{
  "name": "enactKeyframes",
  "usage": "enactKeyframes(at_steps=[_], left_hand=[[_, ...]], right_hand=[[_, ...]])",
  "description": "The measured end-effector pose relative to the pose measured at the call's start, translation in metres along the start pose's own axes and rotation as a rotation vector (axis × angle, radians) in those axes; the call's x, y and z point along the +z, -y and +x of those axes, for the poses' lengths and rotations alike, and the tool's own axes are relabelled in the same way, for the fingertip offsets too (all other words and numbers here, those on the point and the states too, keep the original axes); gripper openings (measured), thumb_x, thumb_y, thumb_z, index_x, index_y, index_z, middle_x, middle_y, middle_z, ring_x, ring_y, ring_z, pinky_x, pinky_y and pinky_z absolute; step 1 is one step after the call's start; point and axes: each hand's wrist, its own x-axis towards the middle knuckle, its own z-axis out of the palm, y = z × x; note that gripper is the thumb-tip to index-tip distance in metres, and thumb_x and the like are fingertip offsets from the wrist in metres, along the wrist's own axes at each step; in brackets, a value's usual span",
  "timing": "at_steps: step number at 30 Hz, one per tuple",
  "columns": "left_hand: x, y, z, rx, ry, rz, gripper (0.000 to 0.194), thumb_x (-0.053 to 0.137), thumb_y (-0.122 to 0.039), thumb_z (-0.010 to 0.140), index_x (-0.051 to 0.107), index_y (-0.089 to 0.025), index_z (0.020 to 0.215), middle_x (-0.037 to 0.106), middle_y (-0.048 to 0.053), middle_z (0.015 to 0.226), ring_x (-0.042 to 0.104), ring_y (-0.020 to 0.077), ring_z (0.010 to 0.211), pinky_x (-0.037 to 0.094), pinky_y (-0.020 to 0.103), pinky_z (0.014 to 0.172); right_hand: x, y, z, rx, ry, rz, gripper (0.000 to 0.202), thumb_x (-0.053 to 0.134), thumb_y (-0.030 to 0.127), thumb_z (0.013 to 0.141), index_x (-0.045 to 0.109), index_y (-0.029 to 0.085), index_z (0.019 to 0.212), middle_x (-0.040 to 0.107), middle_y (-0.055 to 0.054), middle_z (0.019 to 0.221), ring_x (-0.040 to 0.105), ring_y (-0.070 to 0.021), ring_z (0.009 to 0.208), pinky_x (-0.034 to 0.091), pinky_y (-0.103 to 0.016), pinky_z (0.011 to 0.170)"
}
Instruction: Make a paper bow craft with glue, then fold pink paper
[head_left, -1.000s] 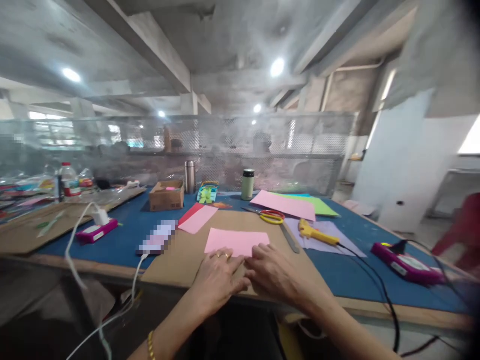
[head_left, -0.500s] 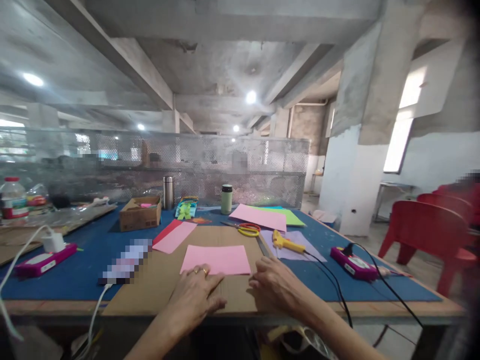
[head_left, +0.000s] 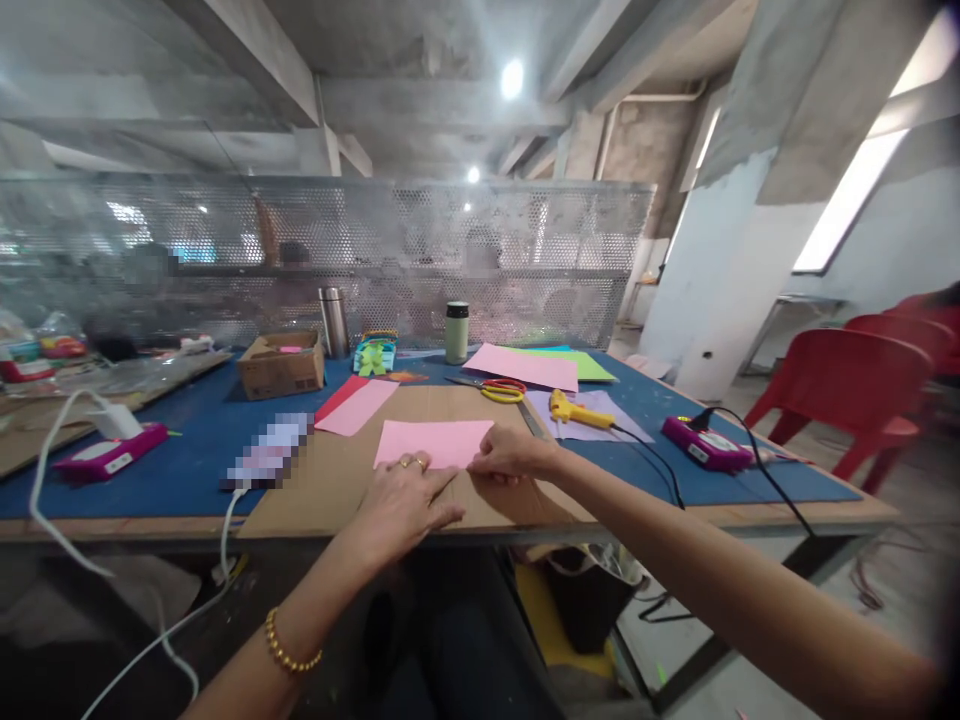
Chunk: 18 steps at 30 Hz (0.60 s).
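Observation:
A sheet of pink paper (head_left: 431, 440) lies on a brown cardboard sheet (head_left: 322, 495) in front of me. My left hand (head_left: 412, 500) rests on the paper's near edge, palm down with fingers spread, a ring on it. At the paper's right end is my right hand (head_left: 510, 455), its fingers curled closed over the near right corner; what they hold, if anything, is hidden. Beyond the hands lie scissors (head_left: 504, 390) with red and yellow handles and a metal ruler (head_left: 529, 418). A yellow glue gun (head_left: 581, 410) sits on lilac paper (head_left: 622, 425) to the right.
More pink paper (head_left: 360, 408) overlaps a red sheet (head_left: 337, 398). Farther back stand a cardboard box (head_left: 281, 370), a steel flask (head_left: 334, 322) and a green bottle (head_left: 456, 335). Purple power strips (head_left: 705, 445) sit at both sides, with cables crossing the table's front edge.
My right hand has moved left onto the paper's near right corner. My left hand stays on the near edge. The view has tilted downward.

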Motion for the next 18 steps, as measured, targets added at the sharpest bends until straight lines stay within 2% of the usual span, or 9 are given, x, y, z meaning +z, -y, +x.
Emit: enactKeyframes(at_steps=[3,8,18], left_hand=[[0.002,0.001,0.0,-0.004,-0.013,0.01,0.051,0.047,-0.058,0.096,0.057,-0.033,0.139,0.061,0.014,0.132,0.056,0.0339,0.121,0.045,0.048,0.095],[0.003,0.002,-0.001,0.006,-0.026,0.007,0.05,0.047,-0.058,0.096,0.058,-0.034,0.138,0.06,0.013,0.135,0.056,0.0334,0.124,0.045,0.048,0.097],[0.0,0.002,-0.001,0.003,0.017,0.002,0.054,0.043,-0.061,0.097,0.055,-0.033,0.141,0.057,0.014,0.141,0.052,0.0339,0.13,0.043,0.051,0.102]], right_hand=[[-0.002,0.002,0.002,0.078,0.035,-0.027,0.024,0.065,0.025,0.075,0.057,0.017,0.054,0.054,0.005,0.042,0.048,-0.0072,0.036,0.034,-0.017,0.035],[-0.007,0.005,0.006,0.166,0.076,-0.041,0.024,0.064,0.021,0.076,0.057,0.016,0.054,0.054,0.005,0.04,0.048,-0.0074,0.033,0.037,-0.017,0.036],[-0.017,-0.008,-0.01,0.246,0.061,-0.056,0.031,0.063,0.02,0.083,0.055,0.016,0.054,0.055,0.004,0.043,0.048,-0.0068,0.033,0.039,-0.018,0.038]])
